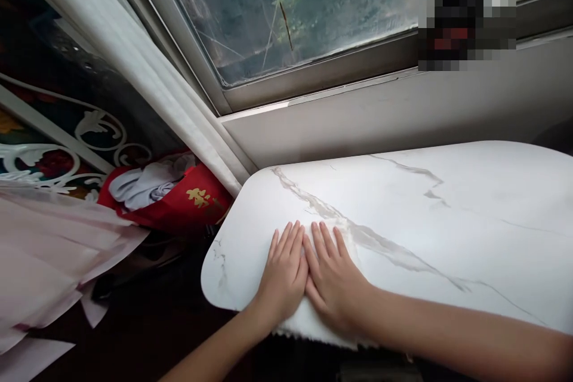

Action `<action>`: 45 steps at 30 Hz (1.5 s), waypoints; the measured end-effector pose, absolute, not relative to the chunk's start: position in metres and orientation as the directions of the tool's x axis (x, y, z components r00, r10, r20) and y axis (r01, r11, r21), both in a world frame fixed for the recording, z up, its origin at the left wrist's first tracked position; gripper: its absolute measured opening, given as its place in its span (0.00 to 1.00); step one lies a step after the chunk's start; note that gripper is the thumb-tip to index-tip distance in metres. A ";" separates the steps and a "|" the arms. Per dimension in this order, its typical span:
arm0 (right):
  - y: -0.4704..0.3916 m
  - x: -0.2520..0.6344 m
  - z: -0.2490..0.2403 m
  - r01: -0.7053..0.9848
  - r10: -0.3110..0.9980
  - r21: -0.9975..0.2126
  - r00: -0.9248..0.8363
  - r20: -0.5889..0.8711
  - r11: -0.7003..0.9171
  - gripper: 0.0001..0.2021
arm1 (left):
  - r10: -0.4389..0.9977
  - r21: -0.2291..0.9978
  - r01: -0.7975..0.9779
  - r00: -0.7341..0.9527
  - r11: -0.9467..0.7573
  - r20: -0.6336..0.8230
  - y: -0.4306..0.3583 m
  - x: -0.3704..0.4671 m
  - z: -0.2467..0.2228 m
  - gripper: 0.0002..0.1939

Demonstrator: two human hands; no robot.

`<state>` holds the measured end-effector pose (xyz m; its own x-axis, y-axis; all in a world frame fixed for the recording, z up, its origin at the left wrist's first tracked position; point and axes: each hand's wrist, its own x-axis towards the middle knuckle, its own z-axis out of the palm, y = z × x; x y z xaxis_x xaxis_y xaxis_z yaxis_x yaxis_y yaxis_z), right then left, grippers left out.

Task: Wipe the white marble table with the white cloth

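While on white cloth (pixel 308 323), hands (pixel 284 277) flat.

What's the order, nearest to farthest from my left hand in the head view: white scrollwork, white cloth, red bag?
From the left hand:
1. White cloth: directly beneath the palm, on the marbled tabletop.
2. Red bag: to the left, just off the tabletop's edge.
3. White scrollwork: farther left, beyond the bag.

A rounded, white marble-patterned tabletop (pixel 403 203) spreads beneath my left hand (pixel 283 274) and right hand (pixel 335 280), reaching farther to the right. Flat under both palms lies a white cloth (pixel 314 327), its fuzzy edge between my wrists.
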<state>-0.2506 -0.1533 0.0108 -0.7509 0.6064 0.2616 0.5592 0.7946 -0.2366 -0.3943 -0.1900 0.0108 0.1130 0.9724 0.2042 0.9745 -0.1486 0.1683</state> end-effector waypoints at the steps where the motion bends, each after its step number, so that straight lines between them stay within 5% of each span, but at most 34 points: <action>1: -0.137 -0.257 0.012 0.579 0.626 -0.242 -0.749 0.219 0.778 0.32 | 0.974 0.177 0.974 0.107 -0.143 0.199 -0.173 -0.400 0.011 0.26; 14: 0.087 -0.311 0.012 0.737 0.773 -0.240 -0.580 0.255 0.632 0.26 | 0.967 0.201 0.980 -0.052 0.001 0.249 0.077 -0.436 0.012 0.21; 24: 0.048 -0.287 0.013 0.732 0.751 -0.190 -0.602 0.272 0.655 0.26 | 0.970 0.220 0.975 -0.075 0.023 0.231 0.034 -0.414 0.015 0.22; 36: -0.166 -0.133 0.003 0.652 0.617 -0.041 -0.694 0.371 0.757 0.31 | 0.934 0.329 0.877 0.351 -0.350 0.059 -0.189 -0.301 0.023 0.27; 45: -0.001 -0.146 0.016 0.801 0.820 -0.176 -0.566 0.084 0.572 0.28 | 0.973 0.221 0.953 0.176 -0.207 0.150 -0.023 -0.276 0.013 0.26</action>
<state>-0.1456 -0.0008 0.0156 -0.5664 0.8199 0.0837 0.8013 0.5716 -0.1764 -0.2759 -0.0229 0.0135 0.1762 0.9729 0.1499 0.9530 -0.2067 0.2214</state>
